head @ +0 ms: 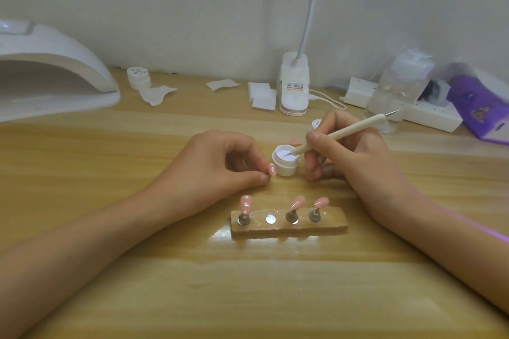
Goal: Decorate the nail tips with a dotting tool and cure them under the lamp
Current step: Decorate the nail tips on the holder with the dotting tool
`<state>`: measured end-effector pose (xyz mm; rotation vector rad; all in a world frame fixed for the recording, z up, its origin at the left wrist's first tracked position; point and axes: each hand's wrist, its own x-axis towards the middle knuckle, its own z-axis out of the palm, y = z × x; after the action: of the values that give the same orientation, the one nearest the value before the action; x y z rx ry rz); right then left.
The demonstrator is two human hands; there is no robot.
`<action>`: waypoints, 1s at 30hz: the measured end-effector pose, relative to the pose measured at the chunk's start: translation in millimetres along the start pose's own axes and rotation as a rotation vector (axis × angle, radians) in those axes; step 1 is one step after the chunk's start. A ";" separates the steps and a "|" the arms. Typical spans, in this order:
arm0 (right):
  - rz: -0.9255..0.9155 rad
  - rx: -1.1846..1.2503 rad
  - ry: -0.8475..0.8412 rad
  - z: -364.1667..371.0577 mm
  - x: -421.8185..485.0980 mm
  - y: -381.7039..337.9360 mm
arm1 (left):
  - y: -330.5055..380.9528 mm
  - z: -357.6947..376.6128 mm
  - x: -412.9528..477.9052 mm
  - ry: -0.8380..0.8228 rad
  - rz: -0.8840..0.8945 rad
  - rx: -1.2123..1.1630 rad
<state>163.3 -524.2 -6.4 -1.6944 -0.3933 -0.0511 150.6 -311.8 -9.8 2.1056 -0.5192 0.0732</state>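
Right hand (355,157) gripping dotting tool (341,133), tip dipped in open white gel pot (286,160), left hand (220,162) pinching pink nail tip (272,168) at pot's 9 o'clock, wooden holder (289,224) at 6 o'clock, curing lamp (52,71) at 10 o'clock.

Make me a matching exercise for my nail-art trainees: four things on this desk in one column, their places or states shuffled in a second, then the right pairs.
Things:
1. dotting tool
2. gel pot
3. curing lamp
4. wooden stand

Places or states:
A. far left of the desk
B. carries three pink nail tips
C. held in the right hand
D. open, between the two hands

Pairs: 1-C, 2-D, 3-A, 4-B
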 end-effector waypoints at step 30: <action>-0.037 0.241 0.071 -5.1 -4.4 -7.1 | -1.8 -0.2 -0.1 0.002 -0.038 -0.034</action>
<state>158.1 -529.4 0.1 -1.4438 -0.3626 -0.0870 151.3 -310.8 -11.1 2.0810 -0.4757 0.0444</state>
